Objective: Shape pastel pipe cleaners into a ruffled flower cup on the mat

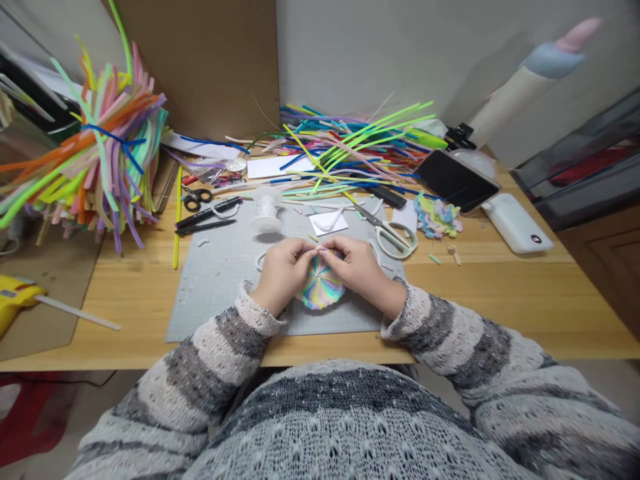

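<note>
A round pastel disc (321,288) with stripes radiating from its centre is held over the grey cutting mat (220,287). My left hand (283,269) pinches its upper edge from the left, and my right hand (361,267) pinches the same edge from the right. The fingertips of both hands meet there and hide part of the rim. A short yellow-green tip pokes out just above them. White-handled scissors (395,239) lie right of my right hand, and a clear spool (267,212) stands beyond my left hand.
Loose pipe cleaners (360,143) are heaped at the back. A tied bundle (115,147) stands at the left, above a yellow glue gun (16,293). Black pens (210,213) lie on the mat's upper left. To the right are a phone (457,180) and a white power bank (517,223).
</note>
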Available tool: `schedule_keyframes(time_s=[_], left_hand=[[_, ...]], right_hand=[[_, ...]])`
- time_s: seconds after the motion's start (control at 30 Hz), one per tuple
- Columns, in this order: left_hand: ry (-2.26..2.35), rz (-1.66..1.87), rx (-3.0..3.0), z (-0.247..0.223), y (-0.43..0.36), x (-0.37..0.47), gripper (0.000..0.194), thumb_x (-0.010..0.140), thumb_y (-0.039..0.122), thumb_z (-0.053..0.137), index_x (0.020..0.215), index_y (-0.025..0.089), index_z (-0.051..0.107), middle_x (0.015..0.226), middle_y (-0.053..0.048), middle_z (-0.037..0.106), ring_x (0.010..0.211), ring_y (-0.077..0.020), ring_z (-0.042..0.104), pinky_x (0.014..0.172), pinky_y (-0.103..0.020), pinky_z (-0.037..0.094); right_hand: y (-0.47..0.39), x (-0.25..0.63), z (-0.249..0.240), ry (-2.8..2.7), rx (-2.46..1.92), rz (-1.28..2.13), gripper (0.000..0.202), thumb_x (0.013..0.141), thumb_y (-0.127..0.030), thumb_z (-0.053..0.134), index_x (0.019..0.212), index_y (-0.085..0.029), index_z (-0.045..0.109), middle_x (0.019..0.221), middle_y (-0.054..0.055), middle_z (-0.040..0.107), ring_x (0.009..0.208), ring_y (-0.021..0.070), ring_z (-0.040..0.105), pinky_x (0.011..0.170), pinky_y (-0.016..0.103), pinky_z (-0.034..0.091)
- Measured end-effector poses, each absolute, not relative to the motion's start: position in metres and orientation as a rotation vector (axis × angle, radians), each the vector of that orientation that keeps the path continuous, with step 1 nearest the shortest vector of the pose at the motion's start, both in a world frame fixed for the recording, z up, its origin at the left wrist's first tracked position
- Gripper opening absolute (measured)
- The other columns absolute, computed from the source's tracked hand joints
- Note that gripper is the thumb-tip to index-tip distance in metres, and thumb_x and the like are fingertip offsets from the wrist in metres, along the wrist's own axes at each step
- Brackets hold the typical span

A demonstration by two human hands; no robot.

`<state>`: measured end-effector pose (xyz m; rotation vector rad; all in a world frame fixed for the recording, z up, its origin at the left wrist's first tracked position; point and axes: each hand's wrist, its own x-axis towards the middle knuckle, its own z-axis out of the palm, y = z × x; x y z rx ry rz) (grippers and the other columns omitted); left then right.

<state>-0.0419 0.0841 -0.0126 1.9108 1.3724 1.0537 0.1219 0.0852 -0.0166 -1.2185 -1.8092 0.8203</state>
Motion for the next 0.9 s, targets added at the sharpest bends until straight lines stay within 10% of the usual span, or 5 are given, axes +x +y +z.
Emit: schedule_keyframes(time_s=[0.17, 0.3, 0.9], left_hand=[[1.491, 1.274, 1.546, -0.019, 0.091, -0.043, 0.017, 0.082, 0.021, 0.055, 0.095, 0.015, 0.064, 0.091, -0.006, 0.068, 0.081, -0.017, 0.063, 0.074, -0.03, 0.05], [1.384, 1.169, 1.571, -0.02, 0.094, -0.047, 0.037, 0.073, 0.011, 0.054, 0.11, 0.015, 0.06, 0.108, -0.008, 0.066, 0.097, -0.0191, 0.062, 0.086, -0.032, 0.049], [1.368, 1.021, 1.468, -0.023, 0.091, -0.045, 0.013, 0.07, 0.023, 0.067, 0.08, 0.015, 0.062, 0.075, 0.0, 0.066, 0.069, -0.0148, 0.059, 0.062, -0.024, 0.043]], right_hand=[[0.091, 0.12, -0.026, -1.595, -1.141, 1.108, 0.043, 0.075, -0.029, 0.063, 0.116, -0.018, 0.051, 0.11, 0.008, 0.064, 0.1, 0.0206, 0.061, 0.085, 0.033, 0.049], [0.093, 0.12, -0.029, -1.537, -1.125, 1.26, 0.03, 0.075, -0.026, 0.059, 0.103, -0.018, 0.057, 0.101, 0.005, 0.067, 0.094, 0.02, 0.063, 0.083, 0.034, 0.05], [0.09, 0.121, -0.031, -1.456, -1.175, 1.267, 0.032, 0.068, -0.026, 0.066, 0.098, -0.014, 0.065, 0.097, 0.008, 0.071, 0.086, 0.0198, 0.065, 0.08, 0.035, 0.05]])
